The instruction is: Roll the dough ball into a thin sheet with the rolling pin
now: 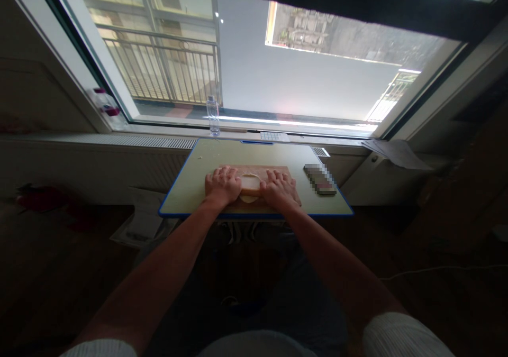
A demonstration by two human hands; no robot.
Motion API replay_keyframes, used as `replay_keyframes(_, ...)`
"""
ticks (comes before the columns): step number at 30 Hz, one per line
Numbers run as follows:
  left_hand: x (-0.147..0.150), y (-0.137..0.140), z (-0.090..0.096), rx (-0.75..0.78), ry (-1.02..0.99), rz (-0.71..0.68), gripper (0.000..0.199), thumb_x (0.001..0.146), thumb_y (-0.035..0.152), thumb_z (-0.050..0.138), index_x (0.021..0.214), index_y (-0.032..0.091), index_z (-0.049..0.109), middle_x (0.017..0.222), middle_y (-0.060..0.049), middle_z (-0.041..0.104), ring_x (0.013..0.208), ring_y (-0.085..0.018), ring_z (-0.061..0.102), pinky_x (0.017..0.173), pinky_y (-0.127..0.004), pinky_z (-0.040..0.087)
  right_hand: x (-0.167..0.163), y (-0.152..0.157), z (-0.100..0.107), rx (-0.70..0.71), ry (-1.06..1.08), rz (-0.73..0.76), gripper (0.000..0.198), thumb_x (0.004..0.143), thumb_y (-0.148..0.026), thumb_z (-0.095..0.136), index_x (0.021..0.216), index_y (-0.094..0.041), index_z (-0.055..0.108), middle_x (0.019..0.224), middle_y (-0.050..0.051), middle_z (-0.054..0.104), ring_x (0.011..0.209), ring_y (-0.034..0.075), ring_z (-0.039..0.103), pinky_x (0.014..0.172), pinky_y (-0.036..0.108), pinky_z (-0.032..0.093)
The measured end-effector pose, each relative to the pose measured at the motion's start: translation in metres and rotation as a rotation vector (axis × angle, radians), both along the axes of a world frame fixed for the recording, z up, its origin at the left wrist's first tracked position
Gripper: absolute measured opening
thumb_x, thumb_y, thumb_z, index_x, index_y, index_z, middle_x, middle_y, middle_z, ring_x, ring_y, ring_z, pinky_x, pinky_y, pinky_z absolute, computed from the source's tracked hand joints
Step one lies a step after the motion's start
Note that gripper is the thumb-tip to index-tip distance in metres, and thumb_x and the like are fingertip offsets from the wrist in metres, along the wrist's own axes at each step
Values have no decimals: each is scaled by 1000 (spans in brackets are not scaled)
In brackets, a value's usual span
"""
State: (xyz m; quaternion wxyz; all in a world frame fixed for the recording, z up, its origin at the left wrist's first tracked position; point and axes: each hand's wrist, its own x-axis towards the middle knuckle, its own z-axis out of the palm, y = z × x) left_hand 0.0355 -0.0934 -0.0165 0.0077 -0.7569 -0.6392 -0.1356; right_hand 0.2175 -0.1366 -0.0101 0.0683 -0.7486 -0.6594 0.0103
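A wooden rolling pin [251, 192] lies crosswise over a pale round of dough [251, 181], which shows both in front of and behind it. My left hand [224, 184] presses down on the pin's left end, fingers bent over it and pointing away from me. At the other end, my right hand [280, 186] rests on the pin in the same way. The pin's ends are hidden under my palms. Beneath the dough is a wooden board [265, 206] with pale marks on its surface.
The board lies on a small blue-edged table [183, 193]. A blurred phone-like thing [319, 179] sits on its right side. On the windowsill stand a clear bottle [213, 116] and a bottle with a magenta cap [108, 108]. Papers [397, 153] lie at the right.
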Motion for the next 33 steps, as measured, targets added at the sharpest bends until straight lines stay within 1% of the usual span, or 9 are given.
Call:
replay_keyframes(4, -2, -12, -5, 67, -22, 0, 49, 103, 37, 38, 139, 31, 71, 160, -7, 60, 143, -32, 53, 115, -53, 40, -4, -10, -7, 119, 13, -30, 63, 108, -46, 36, 164, -21, 49, 169, 11, 48, 153, 37, 40, 127, 60, 26)
replay_keyframes(11, -9, -32, -15, 118, -52, -28, 52, 105, 39, 35, 141, 31, 72, 164, -5, 57, 150, -31, 50, 120, -52, 39, -11, -32, -15, 201, -19, -25, 60, 111, -47, 32, 159, -20, 54, 166, 13, 52, 151, 36, 41, 127, 58, 25)
replay_keyframes(14, -13, -39, -19, 124, -77, -39, 53, 106, 40, 35, 144, 31, 70, 164, -5, 57, 151, -31, 49, 122, -52, 39, -14, -39, -19, 221, -21, -26, 59, 111, -48, 31, 158, -22, 56, 166, 12, 51, 153, 36, 40, 128, 60, 22)
replay_keyframes(17, -16, -45, -22, 113, -82, -50, 56, 106, 41, 33, 149, 31, 67, 165, -5, 55, 153, -31, 47, 124, -50, 39, -16, -47, -21, 220, -26, -27, 59, 112, -49, 29, 157, -24, 57, 168, 10, 50, 155, 35, 38, 129, 59, 20)
replay_keyframes(21, -19, -50, -24, 93, -54, -47, 58, 108, 43, 30, 155, 31, 62, 168, -2, 52, 156, -29, 42, 126, -49, 37, -18, -54, -22, 221, -27, -10, 59, 112, -51, 28, 157, -25, 57, 168, 10, 49, 156, 34, 38, 129, 58, 20)
replay_keyframes(23, -19, -51, -24, 91, -46, -45, 58, 108, 43, 30, 155, 32, 61, 168, -2, 51, 157, -29, 42, 126, -49, 36, -18, -55, -22, 220, -21, -10, 59, 112, -51, 28, 157, -25, 58, 168, 10, 50, 156, 34, 38, 129, 58, 21)
replay_keyframes(26, -18, -48, -23, 94, -37, -47, 58, 107, 41, 31, 153, 28, 64, 166, -4, 54, 154, -30, 45, 125, -50, 37, -17, -52, -21, 204, -17, -13, 59, 112, -51, 30, 157, -25, 58, 167, 10, 51, 156, 35, 38, 128, 59, 22)
replay_keyframes(30, -15, -43, -20, 102, -24, -40, 56, 106, 38, 33, 148, 26, 68, 162, -6, 59, 149, -31, 51, 123, -54, 40, -17, -45, -17, 166, -17, -18, 58, 112, -49, 32, 157, -25, 58, 166, 9, 52, 156, 38, 37, 128, 62, 22)
replay_keyframes(33, -13, -39, -16, 91, -31, -29, 55, 105, 37, 34, 146, 29, 69, 162, -7, 59, 149, -32, 52, 124, -60, 37, -15, -38, -14, 153, -15, -16, 57, 111, -48, 33, 159, -26, 56, 166, 8, 52, 157, 39, 36, 127, 64, 22)
